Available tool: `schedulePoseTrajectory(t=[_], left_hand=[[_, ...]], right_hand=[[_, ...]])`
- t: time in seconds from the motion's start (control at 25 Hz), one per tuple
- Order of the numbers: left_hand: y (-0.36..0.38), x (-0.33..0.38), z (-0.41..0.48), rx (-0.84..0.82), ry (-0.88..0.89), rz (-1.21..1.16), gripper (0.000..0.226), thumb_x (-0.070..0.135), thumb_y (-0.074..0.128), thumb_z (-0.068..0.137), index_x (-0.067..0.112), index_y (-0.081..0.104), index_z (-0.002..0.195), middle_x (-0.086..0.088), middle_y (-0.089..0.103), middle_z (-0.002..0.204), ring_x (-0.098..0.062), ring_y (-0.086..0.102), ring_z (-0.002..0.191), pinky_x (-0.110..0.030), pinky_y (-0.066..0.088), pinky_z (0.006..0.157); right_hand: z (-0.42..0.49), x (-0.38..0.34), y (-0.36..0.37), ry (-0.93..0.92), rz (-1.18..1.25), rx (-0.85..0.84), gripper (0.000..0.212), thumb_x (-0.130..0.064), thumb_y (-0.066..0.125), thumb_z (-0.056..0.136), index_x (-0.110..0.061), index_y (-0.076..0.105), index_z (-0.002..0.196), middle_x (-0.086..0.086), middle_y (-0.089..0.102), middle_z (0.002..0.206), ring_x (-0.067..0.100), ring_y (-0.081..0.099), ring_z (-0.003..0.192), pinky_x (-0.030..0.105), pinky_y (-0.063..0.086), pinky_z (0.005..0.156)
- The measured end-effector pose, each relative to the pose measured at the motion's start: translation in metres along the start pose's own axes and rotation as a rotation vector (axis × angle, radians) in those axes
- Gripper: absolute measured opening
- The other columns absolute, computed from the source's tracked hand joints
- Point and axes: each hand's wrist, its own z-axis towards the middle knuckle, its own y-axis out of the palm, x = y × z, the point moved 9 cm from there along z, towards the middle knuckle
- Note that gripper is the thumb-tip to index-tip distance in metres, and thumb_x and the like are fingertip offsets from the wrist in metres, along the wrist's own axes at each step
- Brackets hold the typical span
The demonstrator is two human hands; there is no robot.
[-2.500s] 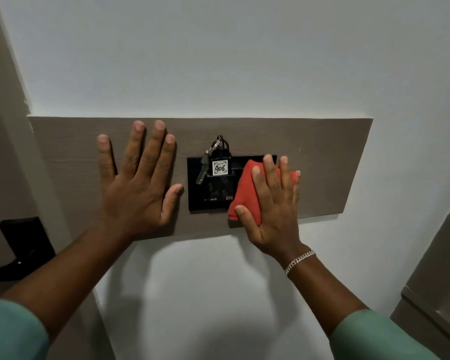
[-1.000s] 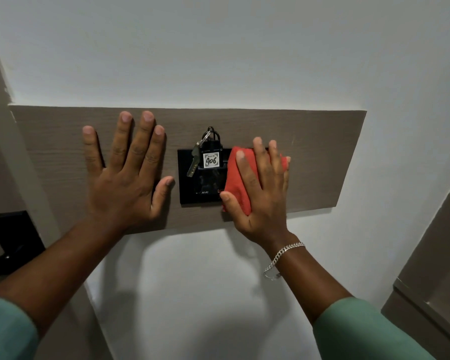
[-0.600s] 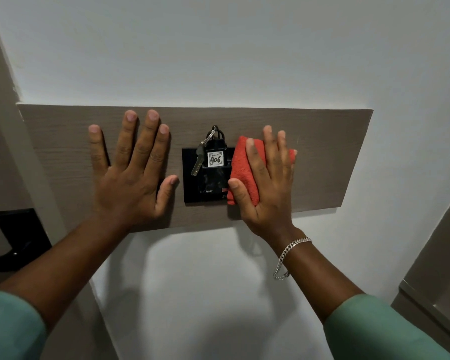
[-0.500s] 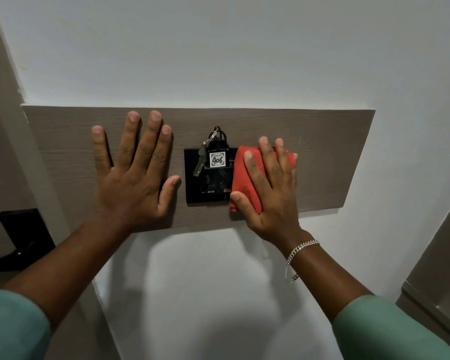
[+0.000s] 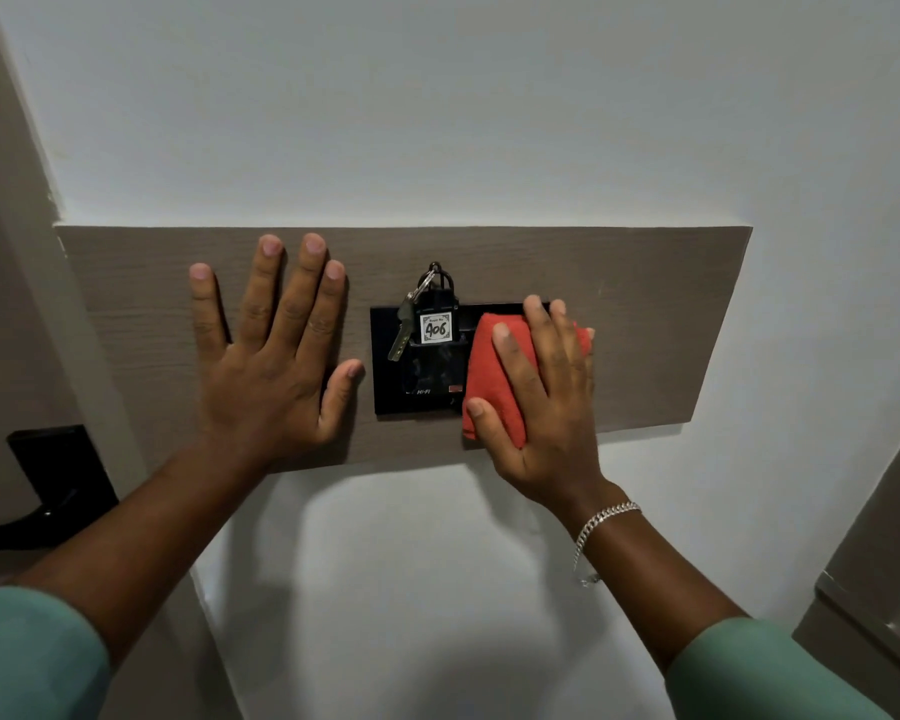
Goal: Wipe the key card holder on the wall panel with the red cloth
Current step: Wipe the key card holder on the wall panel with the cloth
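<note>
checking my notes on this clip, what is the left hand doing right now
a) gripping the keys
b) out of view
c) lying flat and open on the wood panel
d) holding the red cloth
c: the left hand lies flat with fingers spread on the wood panel, left of the black key card holder; the right hand presses the red cloth.

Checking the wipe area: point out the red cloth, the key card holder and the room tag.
red cloth (image 5: 489,376), head view, bare left half.
key card holder (image 5: 385,392), head view, lower left face.
room tag (image 5: 436,328), head view, white label centre.
</note>
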Motion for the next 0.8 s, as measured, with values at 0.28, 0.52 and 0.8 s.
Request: schedulePoseTrajectory(t=[0.28, 0.52, 0.8], left_hand=[[0.003, 0.0, -0.001, 0.01, 0.001, -0.003, 0.077, 0.048, 0.039, 0.095, 0.008, 0.018, 0.158, -0.011, 0.012, 0.166, -0.035, 0.009, 0.153, -0.067, 0.004, 0.116], [0.004, 0.0, -0.001, 0.0, 0.002, 0.003, 0.077, 0.049, 0.038, 0.095, 0.008, 0.018, 0.158, -0.011, 0.012, 0.166, -0.034, 0.006, 0.153, -0.067, 0.002, 0.117], [0.002, 0.001, -0.001, -0.015, 0.007, 0.0, 0.078, 0.048, 0.038, 0.096, 0.008, 0.015, 0.158, -0.011, 0.009, 0.166, -0.034, 0.004, 0.153, -0.066, 0.0, 0.117]], right_hand=[[0.008, 0.009, -0.002, 0.133, 0.106, 0.054, 0.063, -0.042, 0.049, 0.097, -0.022, 0.027, 0.153, 0.01, 0.016, 0.164, 0.031, 0.011, 0.156, 0.055, 0.008, 0.126], [-0.014, -0.002, 0.009, 0.128, 0.09, -0.054, 0.097, -0.054, 0.069, 0.083, -0.02, 0.015, 0.156, 0.014, 0.008, 0.166, 0.033, 0.004, 0.156, 0.054, 0.006, 0.127], [-0.022, -0.02, -0.003, 0.239, 0.333, 0.186, 0.092, -0.02, 0.073, 0.076, -0.018, 0.025, 0.154, 0.017, 0.019, 0.164, 0.031, 0.016, 0.155, 0.069, 0.029, 0.114]])
